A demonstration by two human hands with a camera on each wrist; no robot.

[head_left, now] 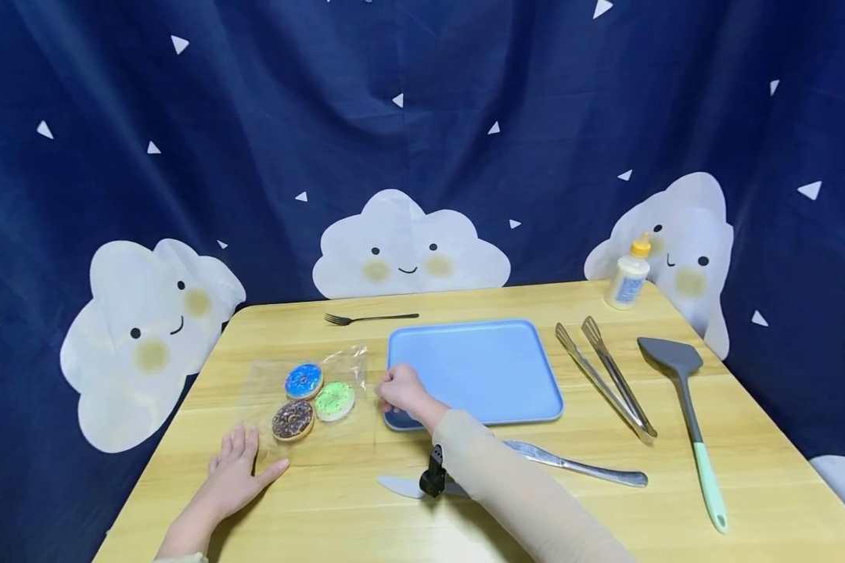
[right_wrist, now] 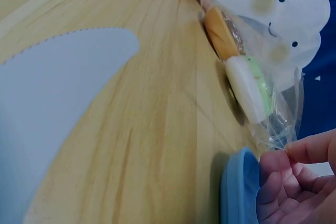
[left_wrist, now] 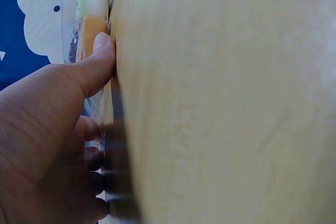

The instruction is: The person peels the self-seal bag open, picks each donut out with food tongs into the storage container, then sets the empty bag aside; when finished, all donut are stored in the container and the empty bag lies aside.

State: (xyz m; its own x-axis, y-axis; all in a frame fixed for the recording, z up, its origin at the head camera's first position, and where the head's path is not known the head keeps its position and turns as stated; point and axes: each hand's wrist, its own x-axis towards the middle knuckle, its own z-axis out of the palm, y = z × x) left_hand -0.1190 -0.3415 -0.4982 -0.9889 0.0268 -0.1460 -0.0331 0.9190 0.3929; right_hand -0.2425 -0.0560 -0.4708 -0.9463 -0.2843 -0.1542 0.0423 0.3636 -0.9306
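Note:
A clear plastic bag [head_left: 264, 383] lies on the left of the table with three toy donuts in it. One donut is blue-topped [head_left: 303, 381], another green-topped [head_left: 335, 401], and the third brown with sprinkles [head_left: 293, 421]. My left hand [head_left: 234, 477] rests with spread, straight fingers on the bag's near left edge; in the left wrist view its thumb [left_wrist: 100, 59] lies beside the plastic. At the opposite side, my right hand [head_left: 403, 389] pinches the bag's edge between thumb and forefinger, as the right wrist view shows. That hand is over the left rim of a blue tray [head_left: 479, 371].
A fork [head_left: 373, 318] lies behind the bag. Under my right forearm are a table knife [head_left: 577, 464] and a serrated blade [head_left: 397, 485]. To the right lie metal tongs [head_left: 613, 387] and a turner [head_left: 692, 414]; a yellow-capped bottle [head_left: 629, 280] stands at the back right.

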